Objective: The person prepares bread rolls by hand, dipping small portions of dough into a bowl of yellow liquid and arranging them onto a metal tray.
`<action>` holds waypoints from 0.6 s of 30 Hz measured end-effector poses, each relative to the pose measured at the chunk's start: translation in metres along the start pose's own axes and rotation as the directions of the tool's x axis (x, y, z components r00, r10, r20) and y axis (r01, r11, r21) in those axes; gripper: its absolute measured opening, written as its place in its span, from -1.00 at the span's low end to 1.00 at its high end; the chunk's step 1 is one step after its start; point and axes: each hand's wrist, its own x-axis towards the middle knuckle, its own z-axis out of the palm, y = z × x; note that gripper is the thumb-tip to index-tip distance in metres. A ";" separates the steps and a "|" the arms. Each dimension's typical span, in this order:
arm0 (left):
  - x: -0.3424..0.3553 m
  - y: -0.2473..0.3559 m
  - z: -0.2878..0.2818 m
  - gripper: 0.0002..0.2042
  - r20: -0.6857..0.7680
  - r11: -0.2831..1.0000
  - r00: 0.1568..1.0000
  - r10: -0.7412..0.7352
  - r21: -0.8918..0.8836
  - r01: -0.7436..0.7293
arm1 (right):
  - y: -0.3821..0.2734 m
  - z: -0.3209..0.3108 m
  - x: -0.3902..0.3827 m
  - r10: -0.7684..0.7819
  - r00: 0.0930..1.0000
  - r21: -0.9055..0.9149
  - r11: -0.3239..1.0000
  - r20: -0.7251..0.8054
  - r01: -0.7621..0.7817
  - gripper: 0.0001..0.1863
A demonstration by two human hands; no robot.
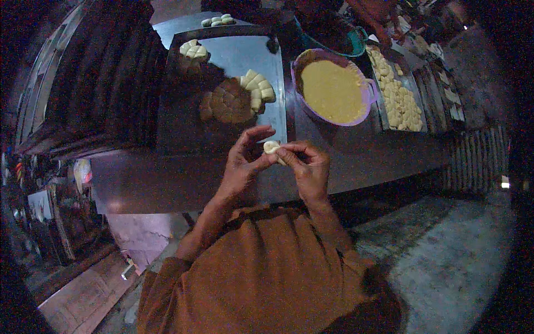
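Note:
A small pale dough piece (272,147) is pinched between both my hands above the near edge of the metal tray (239,53). My left hand (242,158) grips it from the left with thumb and fingers. From the right, my right hand (307,164) closes its fingertips on the same piece. On the tray sit shaped pale dumplings (257,89) in a curved row around a round cluster lying in shadow (231,103).
A purple basin of yellow filling (332,89) stands right of the tray. Further right, a long tray holds several pale dough pieces (401,100). More dumplings (193,51) lie at the tray's far corner. Another person's arm (372,19) is at the top.

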 end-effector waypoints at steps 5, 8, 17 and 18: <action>0.002 -0.009 0.004 -0.74 -0.046 0.958 0.961 -0.271 -0.113 0.264 | 0.014 -0.005 -0.005 -0.458 0.888 -0.172 0.873 0.026 0.456 -0.80; 0.004 -0.018 0.010 -0.76 -0.046 0.894 0.943 -0.330 -0.336 0.296 | 0.007 -0.004 -0.010 -0.627 0.766 -0.438 0.653 0.145 0.618 -0.69; -0.002 -0.021 0.031 -0.77 0.004 0.976 0.987 -0.158 0.151 0.155 | 0.022 -0.045 0.003 -0.708 0.621 -0.579 0.365 0.336 0.729 -0.73; -0.005 -0.023 0.034 -0.77 -0.002 0.980 0.988 -0.157 0.124 0.156 | 0.022 -0.047 0.002 -0.681 0.682 -0.580 0.451 0.268 0.678 -0.73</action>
